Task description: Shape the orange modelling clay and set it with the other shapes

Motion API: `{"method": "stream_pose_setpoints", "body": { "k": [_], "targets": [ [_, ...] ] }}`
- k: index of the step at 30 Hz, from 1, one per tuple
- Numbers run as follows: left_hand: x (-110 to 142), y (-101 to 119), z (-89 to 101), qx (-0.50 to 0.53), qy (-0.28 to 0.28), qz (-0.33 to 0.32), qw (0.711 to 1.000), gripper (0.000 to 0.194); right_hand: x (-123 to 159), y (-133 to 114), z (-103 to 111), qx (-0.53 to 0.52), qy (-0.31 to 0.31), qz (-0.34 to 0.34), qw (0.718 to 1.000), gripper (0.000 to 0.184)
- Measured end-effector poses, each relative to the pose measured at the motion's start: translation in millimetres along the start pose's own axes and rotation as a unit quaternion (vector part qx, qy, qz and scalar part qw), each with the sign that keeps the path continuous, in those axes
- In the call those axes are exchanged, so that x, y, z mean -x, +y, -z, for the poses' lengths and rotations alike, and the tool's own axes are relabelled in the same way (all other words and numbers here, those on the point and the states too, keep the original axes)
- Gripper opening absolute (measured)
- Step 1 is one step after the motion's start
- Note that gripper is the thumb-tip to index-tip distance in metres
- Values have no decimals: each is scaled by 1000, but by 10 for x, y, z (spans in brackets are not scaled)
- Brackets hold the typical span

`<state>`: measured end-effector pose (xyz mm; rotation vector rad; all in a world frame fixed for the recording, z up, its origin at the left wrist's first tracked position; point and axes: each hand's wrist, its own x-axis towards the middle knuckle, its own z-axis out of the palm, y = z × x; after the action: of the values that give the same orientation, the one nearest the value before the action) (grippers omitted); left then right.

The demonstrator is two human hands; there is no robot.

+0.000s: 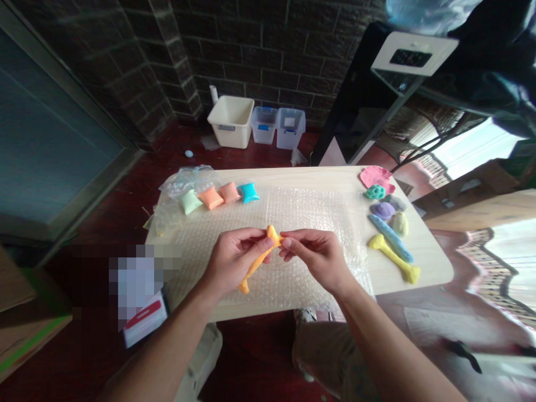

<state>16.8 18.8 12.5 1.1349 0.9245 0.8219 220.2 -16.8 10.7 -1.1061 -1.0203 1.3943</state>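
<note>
A long orange piece of modelling clay (258,263) hangs at a slant between my hands, above the bubble wrap (310,206). It has a knobbed lower end and a forked upper end. My left hand (234,254) grips it just under the fork, thumb on top. Thumb and fingertips of my right hand (320,251) pinch the right prong of the fork. Over on the right side of the table lie a yellow bone-shaped clay piece (393,258) and a blue clay roll (391,237).
Sealed clay packets, among them a turquoise one (249,192), lie at the table's back left beside clear plastic bags (188,181). Purple (382,210), green (374,192) and pink clay (376,176) sit at the right. Bins, one cream (231,120), stand by the wall.
</note>
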Motion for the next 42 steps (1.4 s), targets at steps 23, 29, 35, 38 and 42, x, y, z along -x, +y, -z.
{"method": "stream_pose_setpoints", "body": {
  "k": [23,29,35,38,42],
  "targets": [
    [-16,17,41,61,-24,102,993,41,-14,-39,96,-2,-25,-5,1000,25],
    [-15,13,45,59,-20,90,994,40,-44,-16,107,-44,-25,-41,998,27],
    [-30,5,52,99,-8,119,988,41,33,4,80,64,21,91,994,13],
    [-34,12,48,117,-14,134,984,41,70,25,67,144,36,148,978,8],
    [-43,15,40,125,-19,138,982,41,68,9,37,109,42,126,985,15]
  ]
}}
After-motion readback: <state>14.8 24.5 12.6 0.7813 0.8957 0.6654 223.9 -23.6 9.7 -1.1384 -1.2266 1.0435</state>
